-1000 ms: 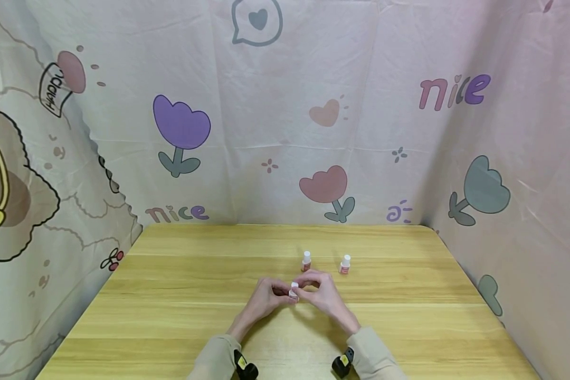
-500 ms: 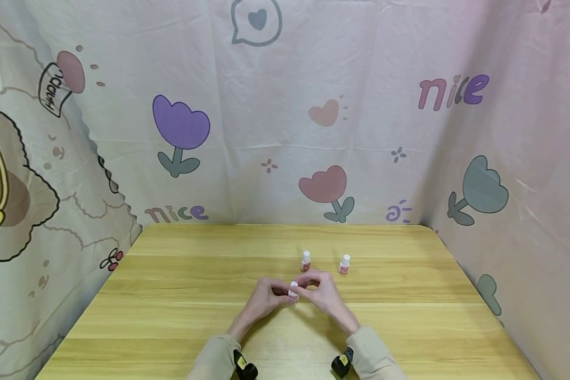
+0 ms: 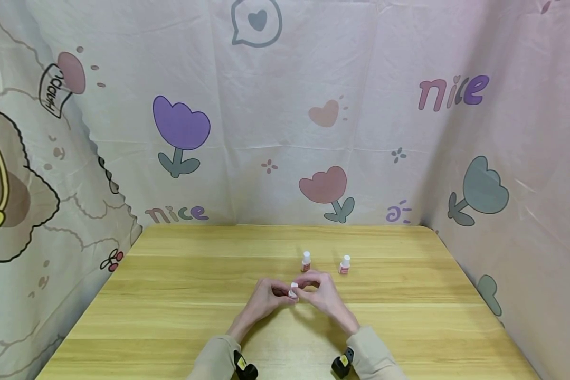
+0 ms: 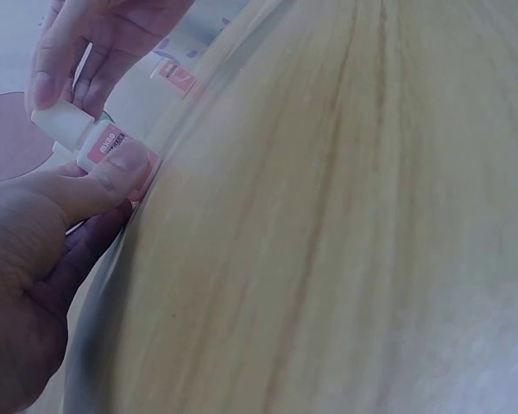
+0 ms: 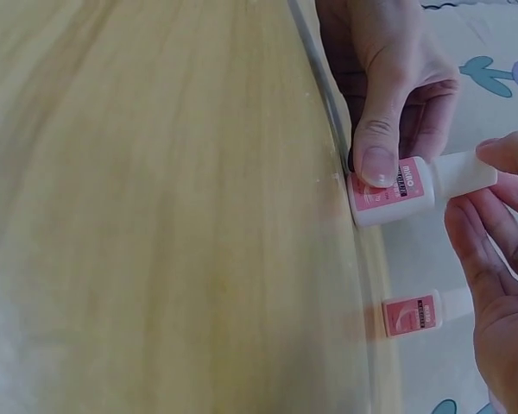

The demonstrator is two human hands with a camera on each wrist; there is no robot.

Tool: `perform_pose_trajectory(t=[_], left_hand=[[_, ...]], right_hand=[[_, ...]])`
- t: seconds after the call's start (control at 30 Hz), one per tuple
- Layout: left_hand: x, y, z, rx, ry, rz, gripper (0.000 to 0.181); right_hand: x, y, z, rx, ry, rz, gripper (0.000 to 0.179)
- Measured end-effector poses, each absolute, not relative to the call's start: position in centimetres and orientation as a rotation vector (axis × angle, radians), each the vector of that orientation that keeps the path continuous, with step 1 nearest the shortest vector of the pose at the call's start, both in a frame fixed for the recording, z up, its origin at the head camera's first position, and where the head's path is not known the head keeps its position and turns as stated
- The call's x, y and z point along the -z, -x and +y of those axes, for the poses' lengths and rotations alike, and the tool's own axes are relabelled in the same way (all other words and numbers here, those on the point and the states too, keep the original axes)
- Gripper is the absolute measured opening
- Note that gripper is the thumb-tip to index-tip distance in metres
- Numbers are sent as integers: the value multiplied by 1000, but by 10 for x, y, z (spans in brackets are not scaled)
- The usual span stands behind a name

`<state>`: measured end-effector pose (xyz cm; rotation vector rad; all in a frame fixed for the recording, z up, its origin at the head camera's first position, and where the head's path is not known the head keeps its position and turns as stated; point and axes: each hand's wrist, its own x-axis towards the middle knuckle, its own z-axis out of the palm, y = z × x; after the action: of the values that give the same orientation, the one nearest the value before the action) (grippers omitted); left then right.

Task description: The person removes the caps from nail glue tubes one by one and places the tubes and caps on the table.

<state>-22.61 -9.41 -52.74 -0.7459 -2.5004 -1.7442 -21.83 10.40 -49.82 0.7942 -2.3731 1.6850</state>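
A small white bottle [image 5: 425,183] with a pink label stands upright on the wooden table between both hands. My left hand [image 3: 267,296] pinches its body between thumb and fingers; the thumb covers part of the label. With thumb and fingertips, my right hand [image 3: 323,294] pinches the white cap [image 4: 62,123], which sits on top of the bottle. Just beyond the hands stands a second such bottle [image 3: 306,262], its cap on. A third bottle [image 3: 344,265], likewise capped, stands farther right.
The light wooden table [image 3: 195,264] runs back to a printed cloth backdrop [image 3: 266,105] with tulips and lettering. Cloth also hangs along the left and right sides. Each wrist bears a black camera [image 3: 245,366] near a beige sleeve [image 3: 375,354].
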Motion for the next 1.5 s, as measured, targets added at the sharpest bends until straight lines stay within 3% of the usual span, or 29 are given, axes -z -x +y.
perform_pose_trajectory(t=[0.43, 1.5], left_hand=[[528, 226, -94, 1728, 746, -2496, 13], [528, 224, -94, 1774, 731, -2478, 13]], right_hand=[[463, 199, 100, -1706, -763, -2364, 13], [463, 199, 100, -1692, -756, -2386, 13]])
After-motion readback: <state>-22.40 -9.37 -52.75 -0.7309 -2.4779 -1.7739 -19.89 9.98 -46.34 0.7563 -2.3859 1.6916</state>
